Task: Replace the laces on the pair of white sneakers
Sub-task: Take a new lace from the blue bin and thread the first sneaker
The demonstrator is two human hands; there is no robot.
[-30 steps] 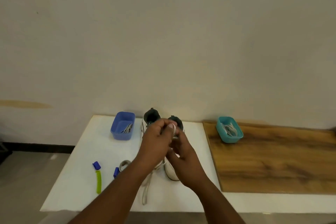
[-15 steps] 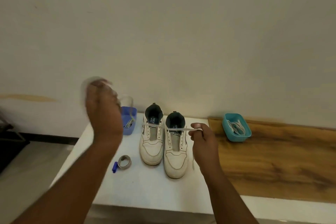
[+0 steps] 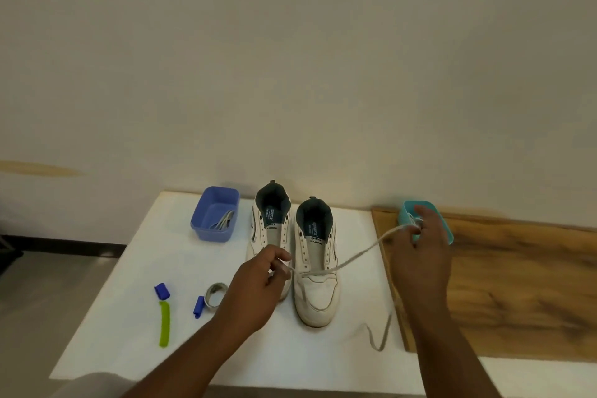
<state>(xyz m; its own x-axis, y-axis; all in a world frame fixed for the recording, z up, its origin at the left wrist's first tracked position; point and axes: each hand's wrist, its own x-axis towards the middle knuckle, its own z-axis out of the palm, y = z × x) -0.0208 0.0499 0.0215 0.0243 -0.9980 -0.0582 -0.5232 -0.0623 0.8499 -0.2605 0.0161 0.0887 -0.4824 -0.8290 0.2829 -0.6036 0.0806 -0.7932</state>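
— White sneakers (image 3: 292, 252), a pair, sit side by side at the back of the white table (image 3: 135, 300), toes pointing to six o'clock. See the lace (image 3: 361, 254)?

— Yes. It runs across the low eyelets of the right-hand shoe (image 3: 318, 268), then climbs toward two o'clock into the right hand (image 3: 420, 249).

— How does that hand hold it?

— Fingers curled, pinching the lace up by the teal tub (image 3: 447, 229), which sits on the wooden board (image 3: 517, 284) at three o'clock. A loose tail hangs below the hand and trails onto the table near the board's edge.

— And the left hand (image 3: 258, 287)?

— Thumb and fingertips pinch the other end of the lace, right at the gap between the two shoes. It covers the toe of the left-hand shoe (image 3: 269, 229).

— Are the upper eyelets laced?

— On both shoes they look bare; tongues show plainly.

— What else is on the table?

— A blue tub (image 3: 200, 223) at eleven o'clock of the shoes, with grey laces inside. At eight o'clock, a roll of tape (image 3: 215, 293) touching a small blue clip (image 3: 198, 305); further to nine o'clock, another blue clip (image 3: 162, 290) above a green strip (image 3: 164, 323).

— Anything in the teal tub?

— Mostly hidden by the right hand; I cannot tell.
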